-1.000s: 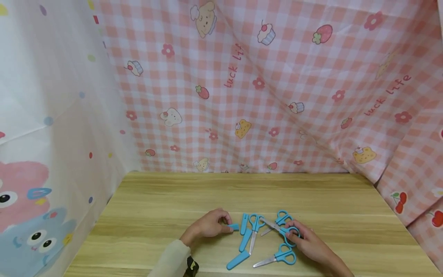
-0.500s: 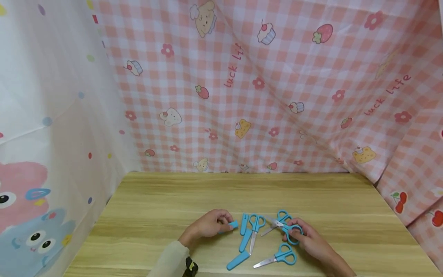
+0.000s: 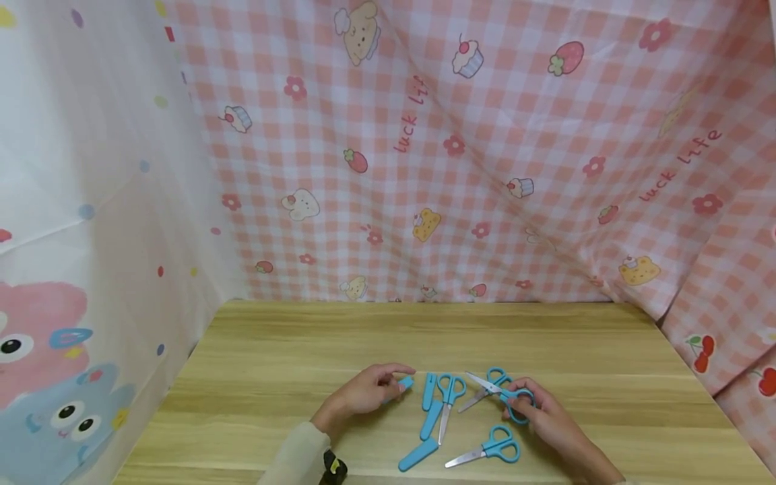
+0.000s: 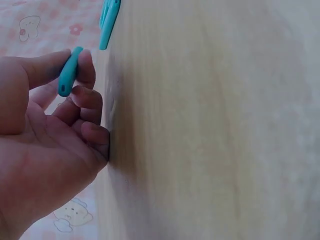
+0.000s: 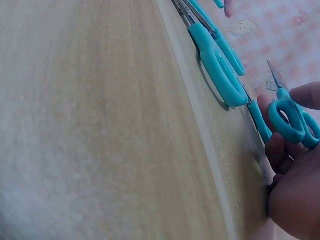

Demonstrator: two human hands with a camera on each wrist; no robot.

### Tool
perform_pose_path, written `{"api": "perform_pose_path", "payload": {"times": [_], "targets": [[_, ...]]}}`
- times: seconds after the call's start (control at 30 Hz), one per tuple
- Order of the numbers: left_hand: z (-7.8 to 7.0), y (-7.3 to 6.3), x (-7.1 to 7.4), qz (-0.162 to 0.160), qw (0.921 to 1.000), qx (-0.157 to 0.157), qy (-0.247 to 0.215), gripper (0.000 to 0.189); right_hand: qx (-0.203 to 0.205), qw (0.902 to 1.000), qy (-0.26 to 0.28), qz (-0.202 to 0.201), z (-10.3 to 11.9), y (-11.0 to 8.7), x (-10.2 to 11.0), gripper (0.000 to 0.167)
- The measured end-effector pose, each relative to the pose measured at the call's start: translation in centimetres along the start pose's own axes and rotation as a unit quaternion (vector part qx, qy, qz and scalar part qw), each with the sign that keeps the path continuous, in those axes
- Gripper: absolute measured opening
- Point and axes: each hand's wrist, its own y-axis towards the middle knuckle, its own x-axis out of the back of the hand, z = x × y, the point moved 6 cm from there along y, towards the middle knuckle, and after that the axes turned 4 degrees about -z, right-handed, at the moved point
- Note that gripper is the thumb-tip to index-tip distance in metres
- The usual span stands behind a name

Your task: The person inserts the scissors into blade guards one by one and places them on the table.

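Observation:
My left hand (image 3: 366, 391) pinches a small blue scissors sheath (image 4: 70, 74) between thumb and a finger; in the head view its index finger stretches out above it. My right hand (image 3: 550, 414) grips the blue handles of a pair of scissors (image 5: 296, 127), blades pointing up and left toward the left hand. Behind those blades lies a second pair of scissors (image 3: 471, 403), partly covered. Between the hands rests another pair of scissors (image 3: 445, 424), blades toward me. A further pair of scissors (image 3: 465, 459) lies nearest me, blades to the left.
Several loose blue sheaths lie left of the scissors: an upper sheath (image 3: 429, 392), a middle sheath (image 3: 431, 420) and a lower sheath (image 3: 418, 455). The wooden table (image 3: 291, 337) meets a pink checked cloth (image 3: 388, 256) at the back. A pale cloth (image 3: 121, 283) hangs at the left.
The sheath in my left hand has shifted slightly up and left and tilted, and the index finger has straightened. The scissors in my right hand have moved slightly right and turned.

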Motion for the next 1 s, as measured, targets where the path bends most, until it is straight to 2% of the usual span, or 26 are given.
{"api": "perform_pose_path", "payload": {"times": [0.2,0.4,0.67,1.0], "targets": [[-0.12,-0.12,0.48,-0.017,0.9998,0.002,-0.011,0.033,-0.011,0.9999,-0.005,-0.012,-0.07,0.14,-0.02,0.028],[0.07,-0.26,0.44,-0.025,0.9963,0.025,-0.078,0.03,-0.02,0.9996,-0.003,-0.02,0.0,0.33,-0.01,0.026],[-0.25,-0.36,0.55,-0.035,0.9986,0.015,-0.036,0.025,-0.006,0.9994,-0.005,-0.032,0.46,0.61,0.34,0.025],[-0.46,-0.64,0.38,-0.03,0.9974,0.025,-0.06,0.037,-0.002,0.9995,-0.013,-0.03,0.74,0.52,0.6,0.028]]}}
